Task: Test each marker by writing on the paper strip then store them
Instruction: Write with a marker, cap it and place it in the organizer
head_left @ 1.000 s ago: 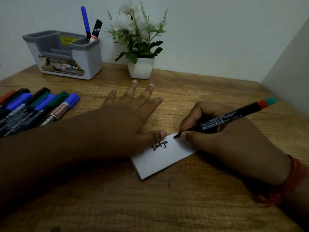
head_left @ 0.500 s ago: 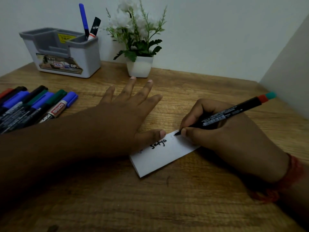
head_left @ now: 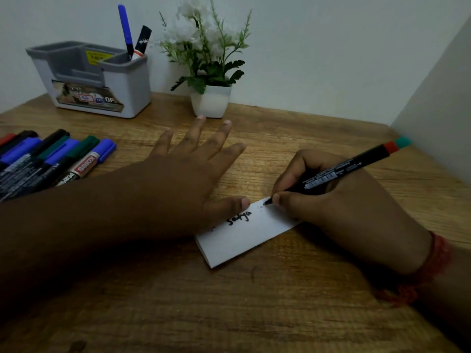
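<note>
Testing step in hand: right hand (head_left: 339, 200) grips a black marker (head_left: 341, 169), tip on the paper strip (head_left: 244, 233) on the counter (head_left: 254, 314). Left hand (head_left: 178, 184), fingers spread flat, pins the strip. Next: finish the mark, cap, store in the grey organiser (head_left: 94, 80).

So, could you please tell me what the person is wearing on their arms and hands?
Both forearms are bare, with no sleeves in view. The right wrist carries a red braided thread band with a frayed knot hanging below it. The left hand shows no rings, watch or glove; short nails are visible.
</note>
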The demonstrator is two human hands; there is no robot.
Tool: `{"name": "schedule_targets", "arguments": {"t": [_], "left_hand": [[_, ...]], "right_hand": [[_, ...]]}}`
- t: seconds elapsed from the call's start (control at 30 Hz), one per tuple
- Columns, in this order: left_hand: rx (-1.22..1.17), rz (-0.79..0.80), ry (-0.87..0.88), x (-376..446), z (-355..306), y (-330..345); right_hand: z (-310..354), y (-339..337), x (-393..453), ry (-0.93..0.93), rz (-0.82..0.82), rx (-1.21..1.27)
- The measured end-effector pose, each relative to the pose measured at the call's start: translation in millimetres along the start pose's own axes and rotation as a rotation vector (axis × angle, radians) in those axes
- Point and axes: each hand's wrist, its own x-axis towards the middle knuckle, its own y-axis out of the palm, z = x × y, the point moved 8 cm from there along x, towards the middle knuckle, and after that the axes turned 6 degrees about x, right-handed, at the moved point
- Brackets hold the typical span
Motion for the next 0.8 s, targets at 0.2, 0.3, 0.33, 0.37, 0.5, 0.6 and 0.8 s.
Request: {"name": "schedule_targets", "arguments": {"t": [0.2,0.3,0.33,0.37,0.5,0.6,0.8], "left_hand": [[0.008,0.013,0.0,0.1,-0.5,-0.2],[0.007,0.01,0.0,-0.6,-1.1,-1.3],[0.009,0.01,0.0,-0.6,-1.6,-1.6],[0.011,0.013,0.0,-0.6,-1.8,-1.8],[0.01,0.026,0.0,-0.4,-1.7,-0.9],[0.016,0.026,-0.002,-0.2,-1.3,-0.6],[0.023,0.022,-0.004,-0.2,-0.9,-1.3]], "right_hand": [[-1.3,-0.9,-0.7,0.005,-0.01,-0.009],[-0.7,-1.2,-0.5,-0.002,-0.011,0.011],[-0.3,-0.7,-0.4,-0.006,-0.005,0.009],[0.0,0.1,-0.1,-0.008,0.002,0.002],[-1.9,-0.9,0.1,-0.003,-0.008,-0.012],[-2.5,-1.6,0.5,-0.004,-0.014,-0.016],[-3.7,-2.7,1.0,0.005,-0.028,-0.028]]}}
